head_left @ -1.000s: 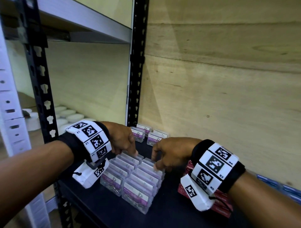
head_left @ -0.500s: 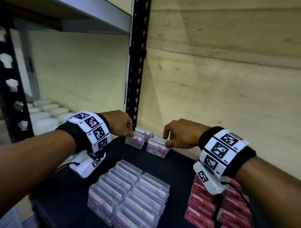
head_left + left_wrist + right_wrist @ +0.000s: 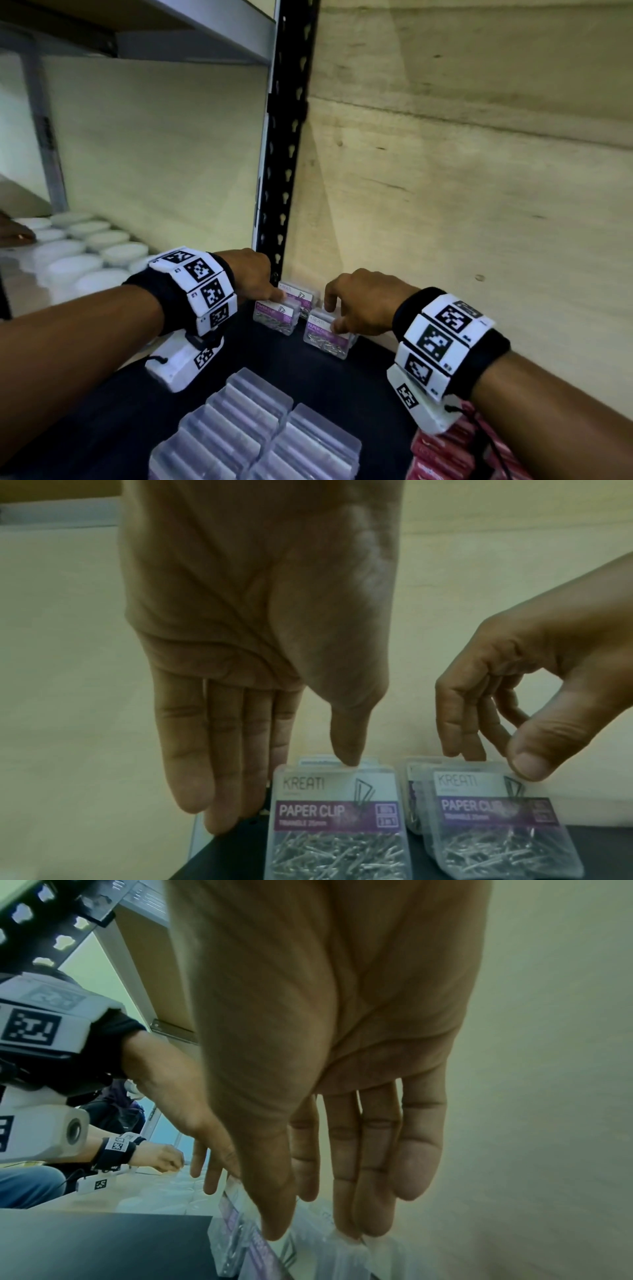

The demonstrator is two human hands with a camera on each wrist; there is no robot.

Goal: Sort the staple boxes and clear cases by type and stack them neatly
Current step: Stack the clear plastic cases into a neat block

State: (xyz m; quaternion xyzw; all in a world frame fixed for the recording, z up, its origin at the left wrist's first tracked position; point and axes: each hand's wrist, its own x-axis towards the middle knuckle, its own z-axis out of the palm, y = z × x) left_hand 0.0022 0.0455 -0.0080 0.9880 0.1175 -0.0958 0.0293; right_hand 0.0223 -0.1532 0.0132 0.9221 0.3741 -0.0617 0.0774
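Observation:
Three clear paper-clip cases with purple labels stand at the back of the black shelf (image 3: 325, 377). My left hand (image 3: 274, 294) hangs with straight fingers; its thumb tip touches the top edge of the left case (image 3: 335, 818), with the fingers (image 3: 219, 791) down beside it. My right hand (image 3: 334, 318) pinches the top of the right case (image 3: 493, 818) between thumb and fingers. A third case (image 3: 301, 293) stands behind the left one. Two rows of clear cases (image 3: 260, 428) lie at the front, and red staple boxes (image 3: 442, 459) are stacked at the front right.
A black perforated upright (image 3: 287, 137) rises behind my left hand, and a wooden wall (image 3: 445, 205) closes the back. White round lids (image 3: 85, 246) fill the neighbouring shelf to the left, where another person's hand (image 3: 13, 229) works. A shelf board hangs overhead.
Both hands left the front rows of clear cases and reached to the back of the shelf. They have now settled on the paper-clip cases there, the right hand taking hold of one.

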